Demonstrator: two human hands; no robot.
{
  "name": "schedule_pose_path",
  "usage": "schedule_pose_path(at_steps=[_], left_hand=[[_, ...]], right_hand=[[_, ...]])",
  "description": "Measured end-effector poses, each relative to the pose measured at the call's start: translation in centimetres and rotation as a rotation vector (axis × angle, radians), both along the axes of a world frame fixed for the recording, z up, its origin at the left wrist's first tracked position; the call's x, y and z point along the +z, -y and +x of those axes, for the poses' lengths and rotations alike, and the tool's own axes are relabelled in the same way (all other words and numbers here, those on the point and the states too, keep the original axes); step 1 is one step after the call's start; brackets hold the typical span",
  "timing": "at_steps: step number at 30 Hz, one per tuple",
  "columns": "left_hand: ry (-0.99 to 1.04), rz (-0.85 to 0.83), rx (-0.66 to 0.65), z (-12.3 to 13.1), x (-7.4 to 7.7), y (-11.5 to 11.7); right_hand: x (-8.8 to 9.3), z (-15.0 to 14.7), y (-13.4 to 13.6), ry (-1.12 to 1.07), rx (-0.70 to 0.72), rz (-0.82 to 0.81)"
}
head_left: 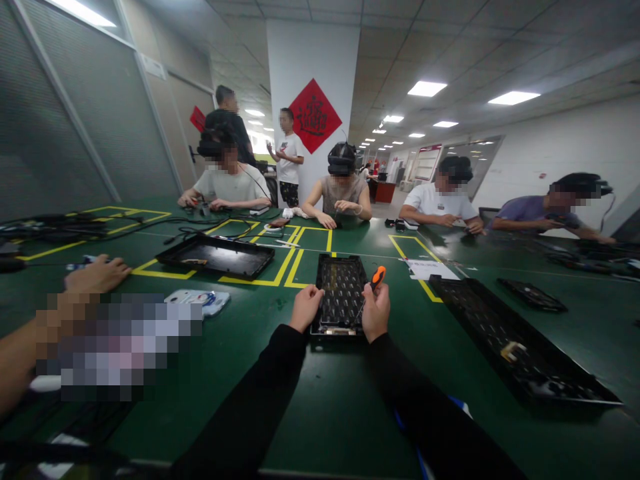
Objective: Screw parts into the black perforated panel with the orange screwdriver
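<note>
My left hand (307, 308) pinches the black panel (343, 283) by its edge; opposite, my right hand (376, 312) grips the orange screwdriver (379, 277). I'd brace that panel flat, steady.

The middle tray (343, 280) was positioned between the left hand (306, 310) and the right hand (376, 312) — the screwdriver (379, 277) in the latter. On the table (320, 400), a second tray (225, 253) lay farther back, left; a long tray (485, 320) lay right — a paper sheet (433, 269) at its far end, a flat panel (533, 295) to its right.
</note>
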State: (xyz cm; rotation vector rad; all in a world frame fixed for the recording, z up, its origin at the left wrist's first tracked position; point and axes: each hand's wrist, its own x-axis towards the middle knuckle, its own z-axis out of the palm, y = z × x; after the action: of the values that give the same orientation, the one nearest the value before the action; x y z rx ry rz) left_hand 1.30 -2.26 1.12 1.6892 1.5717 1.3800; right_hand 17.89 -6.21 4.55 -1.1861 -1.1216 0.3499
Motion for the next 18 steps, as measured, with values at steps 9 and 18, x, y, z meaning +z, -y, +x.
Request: schedule_pose_path(at_steps=[9, 18], left_hand=[[-0.015, 0.019, -0.001, -0.04, -0.33, -0.22], [-0.01, 0.018, -0.003, -0.07, -0.48, -0.36]], right_hand=[[-0.25, 0.2, -0.31, -0.038, -0.019, -0.019], [-0.42, 0.27, -0.58, 0.041, -0.032, -0.028]])
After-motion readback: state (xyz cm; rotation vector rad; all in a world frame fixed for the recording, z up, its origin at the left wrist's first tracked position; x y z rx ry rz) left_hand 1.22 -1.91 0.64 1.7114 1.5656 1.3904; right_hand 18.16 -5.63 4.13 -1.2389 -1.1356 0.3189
